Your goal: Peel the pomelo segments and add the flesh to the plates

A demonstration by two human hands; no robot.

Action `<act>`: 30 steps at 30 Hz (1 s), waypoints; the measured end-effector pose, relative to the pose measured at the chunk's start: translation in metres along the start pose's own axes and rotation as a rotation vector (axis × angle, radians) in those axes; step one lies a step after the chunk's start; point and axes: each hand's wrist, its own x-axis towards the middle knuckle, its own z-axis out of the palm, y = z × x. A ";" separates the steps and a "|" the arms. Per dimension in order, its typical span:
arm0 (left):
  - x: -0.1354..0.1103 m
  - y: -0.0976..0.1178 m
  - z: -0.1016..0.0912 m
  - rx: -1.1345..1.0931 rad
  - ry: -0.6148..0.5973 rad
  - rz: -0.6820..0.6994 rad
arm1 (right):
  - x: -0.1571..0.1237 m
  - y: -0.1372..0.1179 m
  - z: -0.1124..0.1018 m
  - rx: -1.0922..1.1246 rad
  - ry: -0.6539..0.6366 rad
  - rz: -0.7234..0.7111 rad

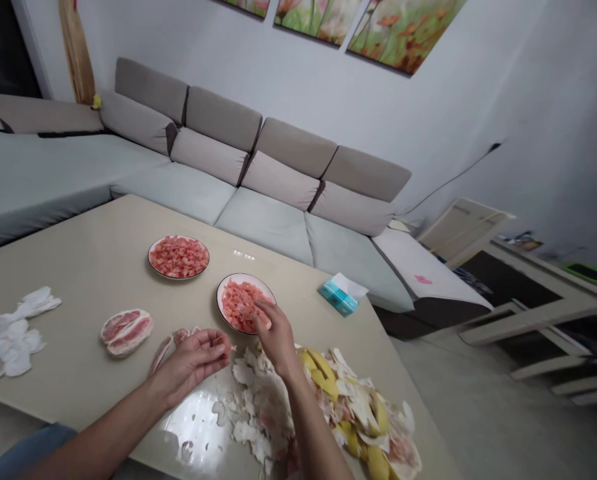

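Note:
My left hand [203, 359] is closed in a pinch around a small pomelo segment [227, 345], partly hidden by the fingers. At the near rim of a white plate [222, 291] heaped with pink pomelo pulp [239, 301], my right hand [277, 337] has its fingers bent together, seemingly round a bit of pulp. Loose pomelo segments [161, 355] lie just behind my left hand. Farther left rests a peeled pomelo chunk [127, 332]. Another dark-rimmed plate [178, 277], piled with pulp [178, 256], stands toward the back.
White membrane scraps [252, 400] and yellow pomelo peel [373, 427] cover the table's near right part, under and beside my right forearm. A blue tissue pack [339, 298] sits near the right edge, crumpled white tissues or gloves [18, 333] at the left. A sofa [263, 217] borders the table's far side.

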 end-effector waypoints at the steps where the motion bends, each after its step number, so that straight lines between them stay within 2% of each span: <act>1: 0.000 0.000 0.000 0.006 0.003 -0.002 | -0.008 -0.004 0.000 -0.017 -0.029 -0.013; 5: -0.001 -0.001 0.001 -0.005 -0.007 -0.021 | -0.050 -0.019 0.001 -0.010 -0.284 0.059; 7: -0.002 -0.003 0.001 -0.020 -0.031 -0.029 | -0.066 -0.024 0.002 0.013 -0.336 0.098; 12: -0.003 -0.005 0.004 -0.018 -0.121 -0.085 | -0.076 -0.030 0.003 0.046 -0.265 0.131; 14: -0.005 -0.006 0.007 0.053 -0.106 -0.076 | -0.075 -0.029 0.005 0.105 -0.256 0.170; 16: -0.006 -0.008 0.010 0.179 -0.053 0.000 | -0.075 -0.026 0.007 0.173 -0.249 0.219; 20: -0.005 -0.013 0.013 0.434 0.107 0.280 | -0.077 -0.018 0.013 0.252 -0.222 0.275; 22: -0.003 -0.015 0.012 0.498 0.119 0.330 | -0.078 -0.016 0.017 0.255 -0.216 0.274; 25: 0.001 -0.017 0.010 0.480 0.048 0.287 | -0.079 -0.017 0.021 0.241 -0.212 0.244; 30: 0.002 -0.017 0.005 0.376 0.040 0.179 | -0.081 -0.023 0.023 0.254 -0.204 0.216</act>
